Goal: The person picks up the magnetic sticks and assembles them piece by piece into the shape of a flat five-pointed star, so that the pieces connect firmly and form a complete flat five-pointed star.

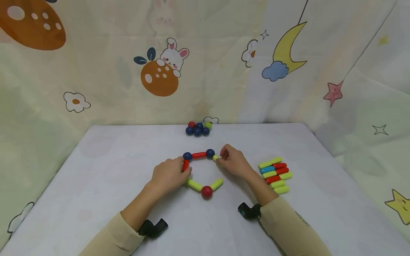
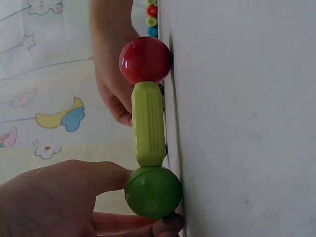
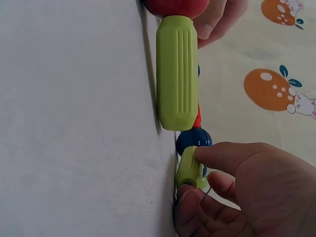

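On the white table an unclosed ring of toy building rods and balls lies between both hands. My left hand (image 1: 168, 175) grips the green ball (image 2: 153, 193) at the ring's left side, thumb on one side and fingers on the other; in the head view the hand hides this ball. Beside its fingers is a red rod (image 1: 185, 165). My right hand (image 1: 235, 161) pinches a yellow-green rod (image 3: 189, 168) whose far end meets a dark blue ball (image 1: 210, 153). At the near end, a red ball (image 1: 206, 192) joins two more yellow-green rods (image 1: 194, 185), the right one with its outer end free.
Several loose balls (image 1: 197, 132), mostly dark blue, sit together at the table's back edge. To the right of my right forearm lie rows of yellow-green, red and blue rods (image 1: 275, 174). A patterned cloth (image 1: 217, 89) hangs behind the table.
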Available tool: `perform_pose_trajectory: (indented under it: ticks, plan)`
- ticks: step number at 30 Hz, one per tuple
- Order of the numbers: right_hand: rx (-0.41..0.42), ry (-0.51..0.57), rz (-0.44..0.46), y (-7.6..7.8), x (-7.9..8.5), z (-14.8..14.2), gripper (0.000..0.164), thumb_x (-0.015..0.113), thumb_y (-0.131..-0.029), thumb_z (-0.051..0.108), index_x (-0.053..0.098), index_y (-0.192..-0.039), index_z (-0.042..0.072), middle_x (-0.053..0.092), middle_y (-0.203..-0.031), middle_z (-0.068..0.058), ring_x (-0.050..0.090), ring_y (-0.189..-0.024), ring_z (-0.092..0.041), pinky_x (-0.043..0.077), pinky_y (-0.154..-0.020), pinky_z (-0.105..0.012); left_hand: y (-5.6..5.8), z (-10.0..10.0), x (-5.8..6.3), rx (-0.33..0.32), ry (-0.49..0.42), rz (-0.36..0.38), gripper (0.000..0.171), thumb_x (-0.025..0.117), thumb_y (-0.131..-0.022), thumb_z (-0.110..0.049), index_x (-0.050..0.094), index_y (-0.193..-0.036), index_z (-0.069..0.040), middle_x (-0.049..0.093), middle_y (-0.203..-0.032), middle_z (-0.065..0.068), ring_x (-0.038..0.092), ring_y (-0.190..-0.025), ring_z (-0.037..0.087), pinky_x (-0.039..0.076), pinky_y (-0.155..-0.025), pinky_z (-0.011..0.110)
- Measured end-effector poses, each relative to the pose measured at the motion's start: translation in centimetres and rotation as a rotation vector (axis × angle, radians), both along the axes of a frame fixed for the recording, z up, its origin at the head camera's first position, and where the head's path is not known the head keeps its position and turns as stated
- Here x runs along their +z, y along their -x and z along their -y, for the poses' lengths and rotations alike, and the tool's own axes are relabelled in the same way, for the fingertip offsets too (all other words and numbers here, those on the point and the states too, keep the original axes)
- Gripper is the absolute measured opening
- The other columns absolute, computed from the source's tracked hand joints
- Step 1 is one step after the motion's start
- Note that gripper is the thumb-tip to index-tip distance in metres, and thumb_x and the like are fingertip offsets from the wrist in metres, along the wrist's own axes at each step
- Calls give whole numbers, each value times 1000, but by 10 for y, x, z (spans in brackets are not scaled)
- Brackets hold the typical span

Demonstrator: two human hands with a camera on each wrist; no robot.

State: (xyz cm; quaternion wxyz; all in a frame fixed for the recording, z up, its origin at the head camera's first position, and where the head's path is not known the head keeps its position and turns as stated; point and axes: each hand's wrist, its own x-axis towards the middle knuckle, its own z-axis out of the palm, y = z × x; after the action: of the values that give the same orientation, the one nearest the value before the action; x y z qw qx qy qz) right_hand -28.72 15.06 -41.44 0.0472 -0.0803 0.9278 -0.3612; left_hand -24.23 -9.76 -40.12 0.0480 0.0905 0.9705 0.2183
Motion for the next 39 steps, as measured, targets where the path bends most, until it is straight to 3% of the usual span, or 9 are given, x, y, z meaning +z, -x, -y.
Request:
perform_pose_trajectory:
  ticks: [7, 13, 20, 23, 27, 30, 33, 39]
  plan:
    - [21, 16, 0, 10, 0, 2, 22, 70, -95, 17, 57, -110, 8, 67, -102, -10, 60, -89, -23, 51, -75, -32, 1, 2, 4, 50, -42, 24, 40, 68, -96, -37, 72, -114, -2, 53, -58, 2, 52, -54, 18, 35, -48, 25]
    - [32, -6, 6, 18, 2, 4, 24, 70, -95, 20, 59, -112, 7, 67, -103, -11, 60, -89, -23, 51, -74, -31, 5, 7, 3, 74, -9, 1, 35, 66, -96, -36, 75, -108, -4, 59, -63, 2, 55, -59, 19, 38, -49, 27]
    - [-32, -19, -69, 40, 2, 8, 35, 66, -99, 29, 61, -125, 6, 66, -118, -16, 62, -100, -30, 53, -87, -41, 19, 23, -6, 127, 38, -66, 43, 61, -97, -43, 72, -117, -6, 73, -98, 11, 64, -82, 27, 53, -63, 39]
    - [-15, 17, -110, 53, 1, 11, 40, 66, -99, 24, 59, -134, 6, 60, -133, -19, 62, -107, -33, 53, -95, -46, 24, 29, -13, 72, -13, -104, 46, 62, -98, -42, 70, -127, -8, 71, -115, 15, 65, -100, 33, 57, -81, 49]
    - [31, 16, -122, 70, -2, 17, 45, 66, -99, 19, 57, -143, 10, 52, -144, -18, 62, -108, -32, 54, -96, -45, 29, 35, -23, -53, -120, -125, 48, 63, -99, -40, 64, -139, -14, 66, -133, 13, 61, -121, 36, 50, -102, 57]
    - [88, -34, -120, 82, -3, 23, 48, 65, -100, 17, 55, -146, 11, 50, -148, -16, 63, -109, -30, 55, -98, -44, 31, 37, -28, -126, -173, -126, 51, 65, -98, -38, 61, -143, -15, 65, -137, 10, 60, -125, 32, 49, -106, 56]
    - [141, -98, -124, 91, -1, 29, 49, 62, -100, 15, 54, -148, 11, 46, -153, -14, 63, -113, -30, 54, -102, -44, 32, 39, -29, -158, -198, -127, 52, 66, -98, -36, 60, -144, -14, 67, -135, 9, 62, -123, 29, 51, -105, 53]
    - [210, -261, -113, 99, 7, 32, 52, 57, -102, 12, 50, -153, 14, 40, -161, -13, 48, -144, -33, 39, -120, -49, 34, 38, -31, -187, -211, -129, 52, 65, -99, -36, 59, -145, -13, 65, -139, 10, 60, -129, 31, 49, -109, 54]
